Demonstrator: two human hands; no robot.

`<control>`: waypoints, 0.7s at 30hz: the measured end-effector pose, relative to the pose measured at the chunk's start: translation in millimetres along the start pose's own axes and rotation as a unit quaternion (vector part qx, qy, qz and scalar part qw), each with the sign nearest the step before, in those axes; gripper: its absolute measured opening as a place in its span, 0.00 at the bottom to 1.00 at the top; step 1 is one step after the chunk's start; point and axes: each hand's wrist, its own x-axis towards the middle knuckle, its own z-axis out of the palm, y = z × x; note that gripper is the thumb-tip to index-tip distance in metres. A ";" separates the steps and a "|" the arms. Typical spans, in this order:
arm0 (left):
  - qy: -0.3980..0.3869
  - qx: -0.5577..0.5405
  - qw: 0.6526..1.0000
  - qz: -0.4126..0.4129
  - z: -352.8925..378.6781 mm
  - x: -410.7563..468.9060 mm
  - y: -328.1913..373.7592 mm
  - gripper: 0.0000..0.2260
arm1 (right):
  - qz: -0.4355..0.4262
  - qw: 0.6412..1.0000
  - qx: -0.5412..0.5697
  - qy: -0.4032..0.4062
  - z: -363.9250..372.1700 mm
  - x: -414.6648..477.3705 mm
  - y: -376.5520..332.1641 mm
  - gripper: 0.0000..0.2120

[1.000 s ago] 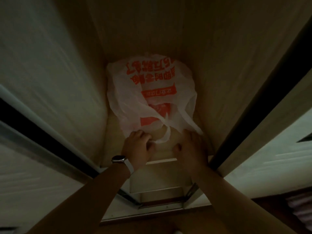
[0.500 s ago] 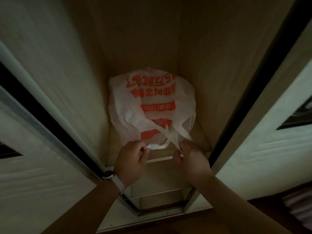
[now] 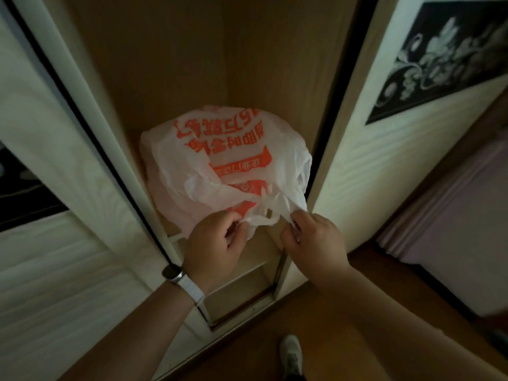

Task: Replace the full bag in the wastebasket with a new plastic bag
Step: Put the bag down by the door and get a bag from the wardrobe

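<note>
1. The white plastic bag (image 3: 225, 160) has stayed inside the cabinet (image 3: 170, 64). The left hand (image 3: 214, 246) and right hand (image 3: 316, 243) still pinch its handles at the cabinet's front edge. A shoe (image 3: 291, 353) has come into view in front of the cabinet.
2. The bag's long axis runs from the cabinet's back to its front, with the handles towards the opening and the red print upside down.
3. The contents are hidden, and the right fingertips are buried in plastic.

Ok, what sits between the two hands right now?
In the head view, the bunched handles of the white plastic bag with orange print span the gap; the left hand and right hand each pinch an end.
</note>
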 end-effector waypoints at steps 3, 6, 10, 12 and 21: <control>-0.002 -0.038 0.999 0.025 5.8 -18.7 20.2 0.09 | 0.035 0.999 -0.008 0.015 -22.9 -36.1 -6.1 0.11; -0.006 -0.075 0.996 0.039 10.2 -28.7 42.1 0.08 | 0.085 0.996 -0.015 0.034 -43.9 -65.2 -7.4 0.11; -0.045 -0.101 0.992 0.060 14.3 -42.9 72.1 0.10 | 0.132 0.989 -0.026 0.065 -68.9 -94.1 -6.3 0.07; -0.055 -0.104 0.990 0.071 17.3 -49.2 89.5 0.10 | 0.150 0.986 -0.017 0.076 -84.4 -108.6 -7.4 0.06; -0.060 -0.153 0.981 0.104 51.9 -87.8 196.3 0.09 | 0.198 0.976 -0.016 0.093 -171.5 -205.9 37.6 0.03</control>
